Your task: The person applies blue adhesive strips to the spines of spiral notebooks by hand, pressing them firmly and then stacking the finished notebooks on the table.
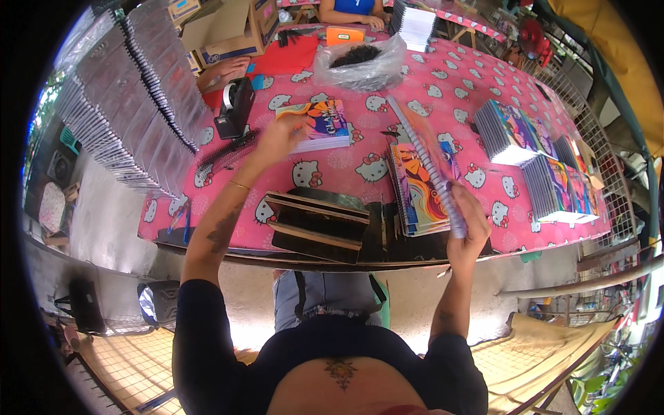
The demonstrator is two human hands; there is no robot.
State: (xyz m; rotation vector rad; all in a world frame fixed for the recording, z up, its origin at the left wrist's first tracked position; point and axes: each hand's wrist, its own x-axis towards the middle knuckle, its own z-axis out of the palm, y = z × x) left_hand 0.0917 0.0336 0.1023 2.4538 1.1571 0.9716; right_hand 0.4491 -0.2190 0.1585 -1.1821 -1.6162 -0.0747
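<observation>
My right hand (472, 216) grips a spiral-bound notebook (423, 149) by its lower end, tilted on edge with the white coil side showing. Below it lie colourful spiral notebooks (413, 200) on the table. My left hand (285, 135), smeared by motion, is at the left side of a stack of pages with a bright printed cover (326, 124); its fingers are unclear. Black binding coils (225, 155) lie just left of that hand, beside a black tape dispenser (235, 109). A black wooden stepped block (317, 225) sits at the near edge between my arms.
Tall stacks of spiral-bound pads (124, 97) rise at the left. Colourful notebook stacks (559, 183) stand at the right. A clear plastic bag (366, 66) with black pieces lies farther back, near a cardboard box (235, 31). Another person's hand (225, 69) rests near red material.
</observation>
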